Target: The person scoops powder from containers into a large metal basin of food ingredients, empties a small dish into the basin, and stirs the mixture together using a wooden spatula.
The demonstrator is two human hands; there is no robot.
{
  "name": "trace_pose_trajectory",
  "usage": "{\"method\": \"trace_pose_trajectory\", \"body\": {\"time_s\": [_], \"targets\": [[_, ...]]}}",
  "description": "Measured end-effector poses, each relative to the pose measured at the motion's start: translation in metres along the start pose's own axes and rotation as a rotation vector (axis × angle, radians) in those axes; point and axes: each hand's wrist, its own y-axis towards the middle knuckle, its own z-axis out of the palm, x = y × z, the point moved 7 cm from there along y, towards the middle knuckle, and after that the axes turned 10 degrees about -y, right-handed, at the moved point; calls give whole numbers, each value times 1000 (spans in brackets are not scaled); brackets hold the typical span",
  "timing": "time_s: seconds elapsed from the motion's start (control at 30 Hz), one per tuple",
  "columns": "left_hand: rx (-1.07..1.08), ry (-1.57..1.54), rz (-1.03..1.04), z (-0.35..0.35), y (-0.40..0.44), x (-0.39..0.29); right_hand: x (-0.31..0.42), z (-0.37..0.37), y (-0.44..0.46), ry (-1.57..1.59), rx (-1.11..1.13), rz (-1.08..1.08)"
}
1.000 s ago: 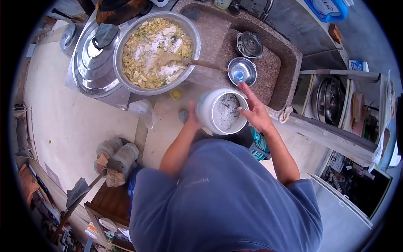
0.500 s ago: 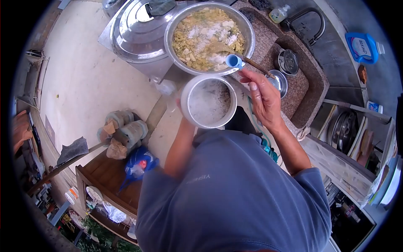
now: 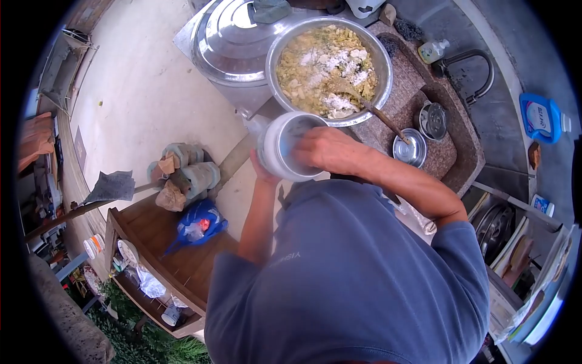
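Note:
My left hand (image 3: 263, 168) grips the side of a pale metal pot (image 3: 274, 145), which is tilted with its mouth toward the right. My right hand (image 3: 327, 150) reaches into that mouth, fingers curled. A bit of a small blue cup (image 3: 293, 145) shows at the fingertips; the rest is hidden by the hand and rim. Beyond the pot stands a wide metal basin (image 3: 388, 76) full of a yellow-green chopped mixture (image 3: 303, 79) with white powder in patches on top. A long-handled wooden spoon (image 3: 381, 115) rests in the mixture, its handle over the basin's rim.
A large metal lid (image 3: 227, 54) lies left of the basin. The stone sink (image 3: 451, 142) at right holds a steel bowl (image 3: 410, 151) and a lidded pot (image 3: 433, 121). A faucet (image 3: 485, 79) and blue detergent bottle (image 3: 539, 118) are farther right. A wooden cabinet (image 3: 145, 236) stands at lower left.
My right hand has moved from near the basin's rim down into the pot with the blue cup. The pot has tipped toward the right. The whole view has shifted slightly.

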Motion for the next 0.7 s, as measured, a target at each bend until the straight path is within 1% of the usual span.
{"method": "trace_pose_trajectory", "body": {"time_s": [0.07, 0.1, 0.2, 0.23, 0.33, 0.5, 0.6, 0.63, 0.7], "targets": [[9, -37, -6, -2, 3, 3, -13, 9, -2, 93, 91, -16], [6, -41, -9, 3, 2, 3, -21, 13, -2, 155, 181, 40], [0, -30, -9, 12, 5, 6, -40, 24, -2, 276, 220, 81], [-3, -22, -7, 13, 7, 6, -46, 29, -1, 291, 291, 115], [5, -110, -60, 6, 11, 11, -54, 16, -2, 459, 135, 113], [-20, -140, -15, -2, 17, 9, -77, 9, -4, 497, 50, 303], [19, -168, -19, -3, 22, 8, -90, 8, -5, 662, 27, 430], [38, -174, -20, -1, 23, 7, -94, 12, -7, 767, 40, 520], [56, -154, 4, 1, 26, 2, -104, 17, -9, 896, 19, 614]]}}
